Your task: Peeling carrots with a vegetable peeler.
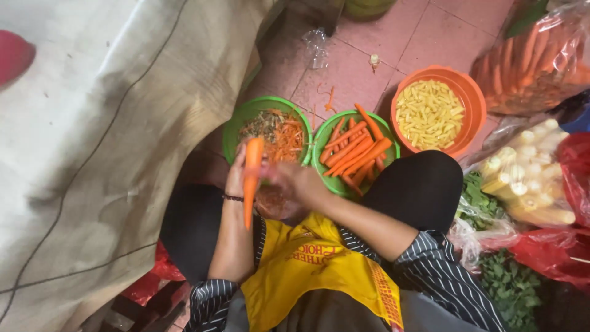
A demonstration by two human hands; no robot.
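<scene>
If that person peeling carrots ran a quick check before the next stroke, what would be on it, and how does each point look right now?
1. Left hand grips the carrot firmly: ok, held upright over the lap.
2. Right hand on the carrot's side: ok, though blurred.
3. Peeler or blade in the right hand: cannot tell, hidden by blur.
4. Green bowl of peelings below the carrot to catch scraps: ok.
5. Green bowl of peeled carrots within reach: ok, though already heaped.
6. Orange bowl of pale cut pieces clear of the hands: ok.
</scene>
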